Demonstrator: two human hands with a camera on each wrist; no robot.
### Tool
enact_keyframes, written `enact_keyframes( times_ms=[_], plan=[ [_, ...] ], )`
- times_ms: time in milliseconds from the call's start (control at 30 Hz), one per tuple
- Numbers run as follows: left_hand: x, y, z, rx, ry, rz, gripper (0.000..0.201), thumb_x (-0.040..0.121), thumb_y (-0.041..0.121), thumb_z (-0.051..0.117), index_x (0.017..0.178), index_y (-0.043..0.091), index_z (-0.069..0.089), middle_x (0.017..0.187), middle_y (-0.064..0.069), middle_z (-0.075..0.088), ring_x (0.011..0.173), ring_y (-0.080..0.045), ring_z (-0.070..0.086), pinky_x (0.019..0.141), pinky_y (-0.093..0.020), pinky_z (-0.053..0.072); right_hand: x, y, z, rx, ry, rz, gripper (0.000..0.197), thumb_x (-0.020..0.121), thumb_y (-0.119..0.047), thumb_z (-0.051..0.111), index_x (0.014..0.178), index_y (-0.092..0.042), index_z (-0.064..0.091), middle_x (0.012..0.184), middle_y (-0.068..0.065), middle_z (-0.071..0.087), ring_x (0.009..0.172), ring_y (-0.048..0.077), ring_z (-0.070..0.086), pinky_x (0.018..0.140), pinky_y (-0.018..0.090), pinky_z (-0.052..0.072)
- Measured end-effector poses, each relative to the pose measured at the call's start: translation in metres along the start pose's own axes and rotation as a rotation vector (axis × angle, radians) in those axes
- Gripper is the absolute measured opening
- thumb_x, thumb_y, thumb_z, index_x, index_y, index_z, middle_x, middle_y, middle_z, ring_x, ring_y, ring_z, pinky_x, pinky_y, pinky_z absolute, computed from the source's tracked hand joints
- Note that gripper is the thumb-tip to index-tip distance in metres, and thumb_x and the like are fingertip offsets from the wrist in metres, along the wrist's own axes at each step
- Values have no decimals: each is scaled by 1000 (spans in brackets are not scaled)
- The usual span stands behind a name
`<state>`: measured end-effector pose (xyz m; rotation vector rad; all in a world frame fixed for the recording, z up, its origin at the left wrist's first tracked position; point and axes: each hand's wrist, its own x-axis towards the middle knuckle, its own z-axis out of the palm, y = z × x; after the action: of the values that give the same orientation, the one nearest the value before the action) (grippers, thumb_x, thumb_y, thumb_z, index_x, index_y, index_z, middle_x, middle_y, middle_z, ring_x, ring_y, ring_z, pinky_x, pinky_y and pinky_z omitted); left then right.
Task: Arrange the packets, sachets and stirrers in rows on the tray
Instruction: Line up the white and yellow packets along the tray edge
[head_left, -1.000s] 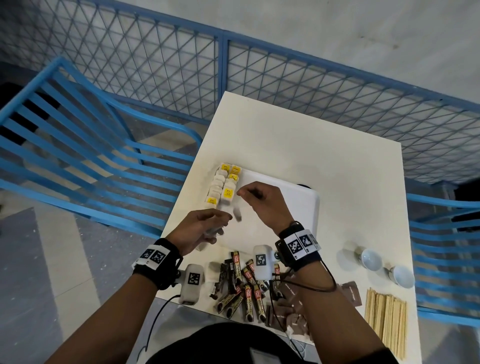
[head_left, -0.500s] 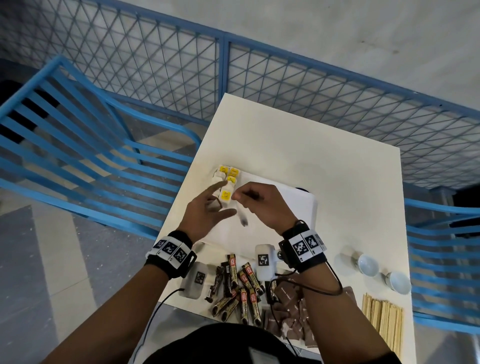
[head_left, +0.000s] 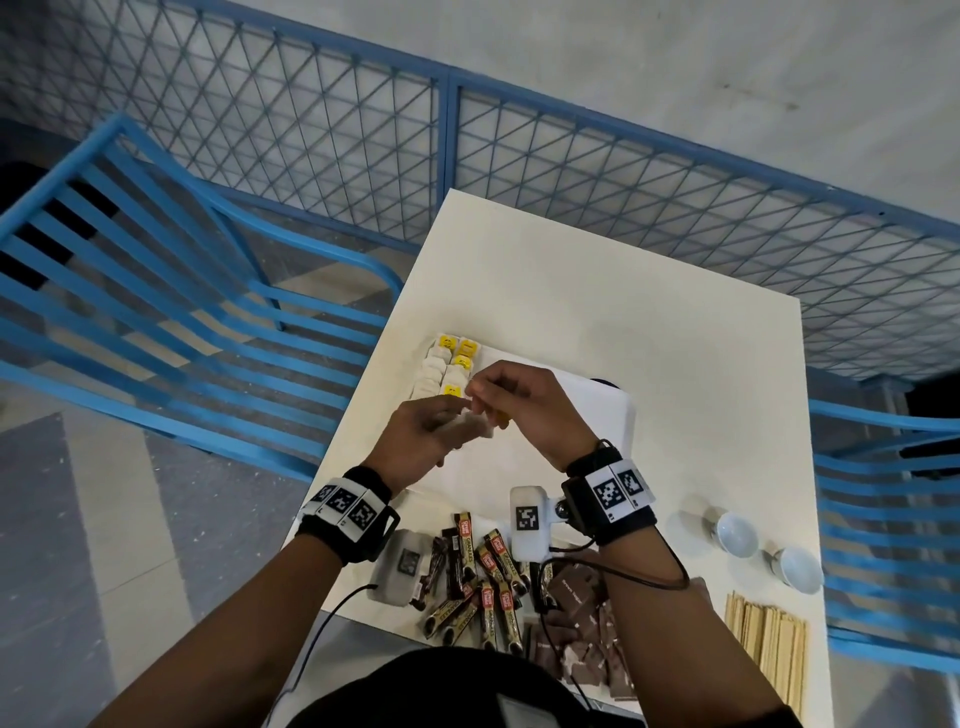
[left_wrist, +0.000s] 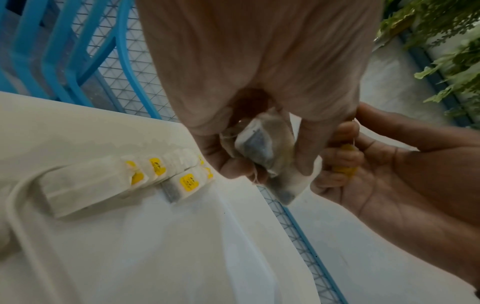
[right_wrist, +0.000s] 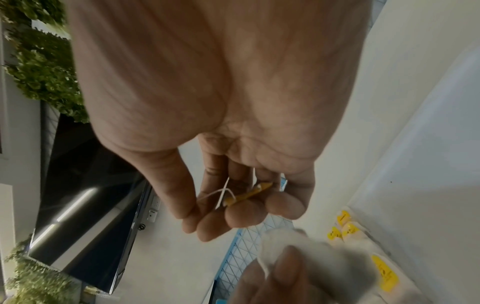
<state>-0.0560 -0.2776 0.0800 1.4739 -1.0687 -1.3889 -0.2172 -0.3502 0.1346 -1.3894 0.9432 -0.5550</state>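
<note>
Since half a second earlier, both hands have been brought together above the tray, where a tea bag is grasped in the left grip and its yellow tag pinched in the right grip, beside the rows of sachets.

One white tray, two white cups, two hands, one stack of wooden stirrers; the tea bags overlap beyond counting.
</note>
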Motion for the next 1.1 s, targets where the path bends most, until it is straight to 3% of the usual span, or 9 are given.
enact_keyframes(
  times_ms=[133,333,500,567,633,800,867,933,1100],
  plan=[
    [-4,1,-4,-69,27,1,13,96,17,67,93,7,75,88,-12,77,75,-18,58,58,-34,40,2,2,-3,-3,80,9,17,99,-15,58,94,-7,72,77,7,66,65,22,53,61,34,41],
    [-9,-6,-14,-71,100,26,11,98,11,64,96,3,71,84,-9,77,73,-20,57,55,-33,45,3,5,-10,-100,189,56,20,96,-7,57,98,-13,76,83,-2,68,67,15,53,62,32,43],
    [-8,-3,-14,-51,175,42,1,85,21,80,85,22,79,71,1,69,67,-13,57,53,-31,45,5,15,-9,-327,143,11,52,86,13,43,105,-24,74,93,-7,69,71,9,63,69,24,49],
    [-7,-6,-14,-43,196,56,5,82,23,82,86,23,79,70,-1,67,63,-11,56,50,-27,44,5,17,-7,-320,168,-12,50,85,14,45,105,-23,73,93,-5,69,75,12,70,70,26,53],
    [-4,-9,-14,-25,212,63,3,86,15,79,89,16,78,69,-1,65,58,-10,54,49,-24,43,6,15,-3,-207,209,-4,43,83,15,52,106,-14,72,92,0,68,78,25,73,73,31,57],
    [-2,-15,-17,42,237,29,3,89,18,77,91,17,77,72,4,70,63,-10,61,50,-21,44,3,8,2,58,242,2,32,78,18,67,104,0,70,91,24,64,78,44,71,75,38,61],
    [-2,-15,-17,46,244,22,4,91,22,75,90,19,78,71,4,71,61,-8,60,49,-22,44,0,6,6,102,229,22,29,77,18,70,102,2,70,92,29,63,77,45,71,72,40,61],
    [-2,-13,-17,35,250,15,7,93,24,73,90,19,78,70,0,71,57,-9,58,48,-27,45,-1,7,10,100,208,66,26,77,16,72,99,3,71,89,24,66,74,40,72,68,40,61],
    [1,-14,-18,-53,240,4,11,95,26,70,93,17,78,80,-16,72,59,-25,56,54,-36,49,-5,13,17,-25,188,153,20,78,10,76,96,2,73,93,18,72,70,31,73,62,40,62]
  ],
)
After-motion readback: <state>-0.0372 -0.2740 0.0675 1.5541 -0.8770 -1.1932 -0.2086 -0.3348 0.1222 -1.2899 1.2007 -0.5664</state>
